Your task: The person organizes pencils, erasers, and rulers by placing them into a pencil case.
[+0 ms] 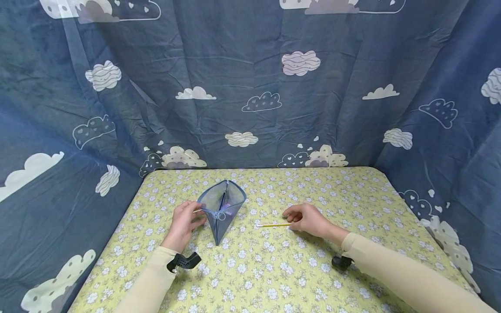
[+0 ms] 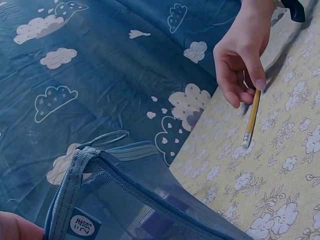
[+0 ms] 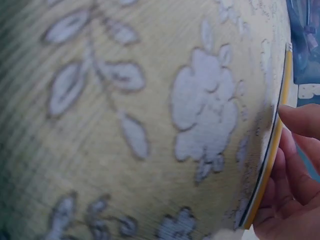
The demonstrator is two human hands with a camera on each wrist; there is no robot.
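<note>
A blue mesh pencil case (image 1: 223, 221) with its zipper open stands at the left of the table. Its mouth faces up, and a purple item (image 1: 228, 209) shows inside. My left hand (image 1: 185, 221) pinches the left edge of its rim; only a fingertip of it enters the left wrist view. To the right, my right hand (image 1: 309, 221) pinches a yellow pencil (image 1: 274, 225) between thumb and fingers, low over the cloth. The white eraser end (image 2: 246, 141) points toward the case. Whether the pencil touches the cloth I cannot tell.
A yellow floral cloth (image 1: 274, 278) covers the table. Dark blue curtains (image 1: 235, 65) with cloud prints hang behind and at both sides. Each wrist wears a black camera mount, the left mount (image 1: 184, 262) beside the sleeve.
</note>
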